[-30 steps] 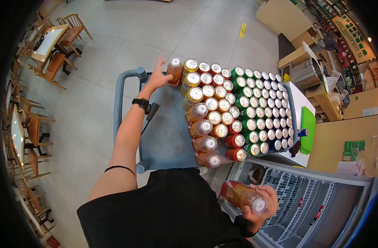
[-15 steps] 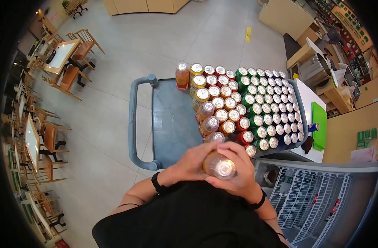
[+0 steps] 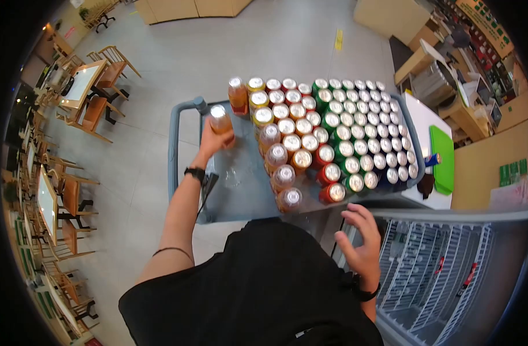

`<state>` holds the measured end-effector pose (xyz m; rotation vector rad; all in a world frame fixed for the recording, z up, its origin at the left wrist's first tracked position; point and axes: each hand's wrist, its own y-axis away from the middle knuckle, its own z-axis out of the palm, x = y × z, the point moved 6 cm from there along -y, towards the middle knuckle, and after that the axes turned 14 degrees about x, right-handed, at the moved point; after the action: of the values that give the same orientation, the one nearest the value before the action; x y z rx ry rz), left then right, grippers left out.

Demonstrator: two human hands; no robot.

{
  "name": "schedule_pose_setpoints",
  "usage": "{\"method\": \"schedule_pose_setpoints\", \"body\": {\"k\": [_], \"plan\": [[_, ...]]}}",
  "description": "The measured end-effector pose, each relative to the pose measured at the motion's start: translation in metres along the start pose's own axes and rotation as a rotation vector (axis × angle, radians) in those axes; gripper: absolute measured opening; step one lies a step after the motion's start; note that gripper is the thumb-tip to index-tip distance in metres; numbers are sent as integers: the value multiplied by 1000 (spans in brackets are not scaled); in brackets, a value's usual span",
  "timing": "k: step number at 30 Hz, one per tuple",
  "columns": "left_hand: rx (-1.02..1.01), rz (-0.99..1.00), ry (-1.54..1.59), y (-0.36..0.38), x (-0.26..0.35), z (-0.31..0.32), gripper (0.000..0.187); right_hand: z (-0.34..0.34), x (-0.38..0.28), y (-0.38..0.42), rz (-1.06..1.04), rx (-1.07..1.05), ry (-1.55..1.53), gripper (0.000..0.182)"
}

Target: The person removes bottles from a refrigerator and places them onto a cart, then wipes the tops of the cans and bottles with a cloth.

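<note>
My left hand (image 3: 216, 138) is wrapped around an orange drink bottle (image 3: 221, 121) above the left part of a grey-blue cart (image 3: 232, 202). Another orange bottle (image 3: 238, 97) stands at the cart's far edge, just right of the held one. Several more bottles, the nearest a capped bottle (image 3: 290, 198), form a line along the left side of the packed cans. Beside them are rows of yellow cans (image 3: 262, 115), red cans (image 3: 333, 192), green cans (image 3: 350, 165) and dark blue cans (image 3: 402, 173). Over the cart's near right side, my right hand (image 3: 363, 242) is open, fingers apart, holding nothing.
An open cooler with white wire racks (image 3: 425, 277) lies at my right. Past the cart stands a white counter (image 3: 419, 115) with a green board (image 3: 442, 158) and a blue can (image 3: 432, 160). Wooden chairs (image 3: 94, 109) and tables line the left.
Both hands were together around a bottle near my chest. My left hand has carried a bottle forward and left over the cart; my right hand has come away to the right and opened.
</note>
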<state>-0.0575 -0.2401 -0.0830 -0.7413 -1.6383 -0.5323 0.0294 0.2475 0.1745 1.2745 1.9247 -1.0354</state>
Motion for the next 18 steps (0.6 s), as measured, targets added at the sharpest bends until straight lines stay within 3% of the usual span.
{"method": "schedule_pose_setpoints", "body": {"k": [5,9,13,15,18], "plan": [[-31,19,21,-19,23,32,69,-27,41,39,143,79,42,41],[64,288,-164,-55,-5,48,81,-31,39,45,176,123,82,42],[49,195,-64,-43,12,54,90,-29,33,43,155,119,113,40],[-72,58,-87,-32,24,57,97,-25,31,44,119,57,105,42],[-125,121,-8,-37,13,65,100,-19,31,43,131,16,116,42]]}}
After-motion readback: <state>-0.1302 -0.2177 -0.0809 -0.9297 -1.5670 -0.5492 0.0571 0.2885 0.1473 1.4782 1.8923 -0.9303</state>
